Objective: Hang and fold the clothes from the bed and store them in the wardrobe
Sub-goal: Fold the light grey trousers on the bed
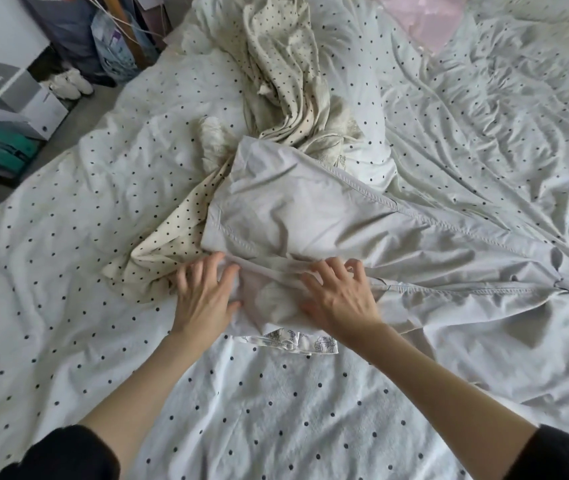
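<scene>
Where it lies on the dotted bedcover (68,271): pale grey garment (311,209), long axis running right | left hand (203,299), right hand (338,299); both spread, fingers pressing its near fold

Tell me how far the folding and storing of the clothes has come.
Early stage. Nothing looks stored; no wardrobe is in view. In hand: the left hand and right hand press on a pale grey garment being folded. Left: the cream dotted garment and a floral piece beneath.

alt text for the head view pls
Both hands, left hand and right hand, press flat on a pale grey garment on a polka-dot bedspread. A cream dotted garment lies crumpled behind.
</scene>
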{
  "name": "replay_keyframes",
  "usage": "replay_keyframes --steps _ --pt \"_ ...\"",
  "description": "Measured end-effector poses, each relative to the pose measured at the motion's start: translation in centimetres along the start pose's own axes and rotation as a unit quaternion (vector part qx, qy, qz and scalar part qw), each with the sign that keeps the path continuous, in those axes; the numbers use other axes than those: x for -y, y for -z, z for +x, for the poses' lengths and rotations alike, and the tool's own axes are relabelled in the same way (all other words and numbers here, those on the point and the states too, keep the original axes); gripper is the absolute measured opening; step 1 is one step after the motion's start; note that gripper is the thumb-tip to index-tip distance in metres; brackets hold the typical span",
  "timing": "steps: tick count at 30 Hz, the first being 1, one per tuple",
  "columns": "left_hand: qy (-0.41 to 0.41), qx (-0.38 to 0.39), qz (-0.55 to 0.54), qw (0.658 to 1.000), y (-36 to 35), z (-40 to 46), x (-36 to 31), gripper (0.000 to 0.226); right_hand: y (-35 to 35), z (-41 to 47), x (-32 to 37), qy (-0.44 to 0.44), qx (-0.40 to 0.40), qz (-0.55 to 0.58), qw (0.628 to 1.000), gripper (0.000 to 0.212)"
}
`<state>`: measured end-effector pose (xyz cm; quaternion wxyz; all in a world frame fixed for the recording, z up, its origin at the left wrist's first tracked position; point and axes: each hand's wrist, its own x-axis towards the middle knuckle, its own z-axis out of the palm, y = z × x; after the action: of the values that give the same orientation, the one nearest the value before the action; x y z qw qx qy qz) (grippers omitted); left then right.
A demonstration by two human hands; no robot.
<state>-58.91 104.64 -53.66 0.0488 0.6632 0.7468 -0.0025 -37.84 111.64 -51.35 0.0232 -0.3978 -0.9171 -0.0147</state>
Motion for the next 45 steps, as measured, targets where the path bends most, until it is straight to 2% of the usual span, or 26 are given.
replay_keyframes --steps 4,6,8,10,12,14,17,22,25,28,30,32,35,38,40,42,45 --pt "0.026 -0.028 -0.021 0.999 -0.5 0.8 1.0 0.052 -1.0 0.1 0.0 -0.018 0.042 -0.05 0.998 0.025" --pt "0.023 -0.034 -0.037 0.998 -0.2 0.6 2.1 0.038 -0.9 0.1 0.0 -0.029 0.048 -0.048 0.997 0.026" --pt "0.018 -0.037 -0.075 0.996 0.5 0.3 3.5 0.019 -0.8 0.1 -0.1 -0.042 0.059 -0.001 0.997 0.024" --pt "0.011 -0.057 -0.141 0.988 1.8 0.3 4.6 0.01 0.1 0.1 -0.5 -0.047 0.053 0.088 0.994 0.016" --pt "0.042 -0.082 -0.262 0.961 3.6 0.8 5.6 0.004 1.6 0.3 -1.0 -0.066 0.063 0.158 0.983 0.005" --pt "0.103 -0.084 -0.39 0.911 6.2 1.8 6.2 0.009 3.4 1.1 -2.0 -0.073 0.084 0.2 0.973 0.014" --pt "0.094 -0.102 -0.451 0.882 9.5 4.7 6.3 0.021 5.6 3.1 -4.0 -0.086 0.071 0.23 0.967 0.018" --pt "0.064 -0.18 -0.431 0.882 12.3 14.3 4.8 0.011 6.7 7.9 -7.2 -0.157 -0.014 0.226 0.961 0.022" --pt "0.067 -0.186 -0.37 0.908 11.6 20.1 3.9 0.025 5.5 10.2 -8.7 -0.236 -0.015 0.156 0.959 0.036" --pt "0.078 -0.132 -0.373 0.915 9.6 23.5 2.8 0.046 3.5 10.7 -8.6 -0.239 -0.025 0.13 0.962 0.049" --pt "0.094 -0.08 -0.381 0.916 7.6 23.5 2.7 0.063 1.8 10.4 -7.8 -0.214 -0.004 0.135 0.967 0.052" --pt "0.111 -0.027 -0.377 0.919 5.0 22.8 3.2 0.07 -0.1 10.6 -7.8 -0.23 0.041 0.152 0.96 0.049" --pt "0.13 0.012 -0.383 0.915 2.4 21.3 4.7 0.06 -1.5 11.4 -8.7 -0.291 0.128 0.183 0.93 0.041" --pt "0.149 -0.004 -0.404 0.903 1.8 21.2 5.9 0.053 -1.7 12.2 -10.0 -0.316 0.174 0.209 0.909 0.021" --pt "0.158 0.006 -0.426 0.891 1.5 21.4 6.3 0.042 -1.7 12.4 -10.5 -0.324 0.151 0.271 0.894 0.034" --pt "0.152 0.003 -0.458 0.876 1.6 21.8 6.5 0.019 -1.2 12.9 -11.0 -0.325 0.085 0.307 0.89 0.035" --pt "0.163 -0.062 -0.5 0.848 2.3 23.0 6.3 0.004 0.0 13.7 -11.9 -0.32 -0.023 0.278 0.905 0.033"
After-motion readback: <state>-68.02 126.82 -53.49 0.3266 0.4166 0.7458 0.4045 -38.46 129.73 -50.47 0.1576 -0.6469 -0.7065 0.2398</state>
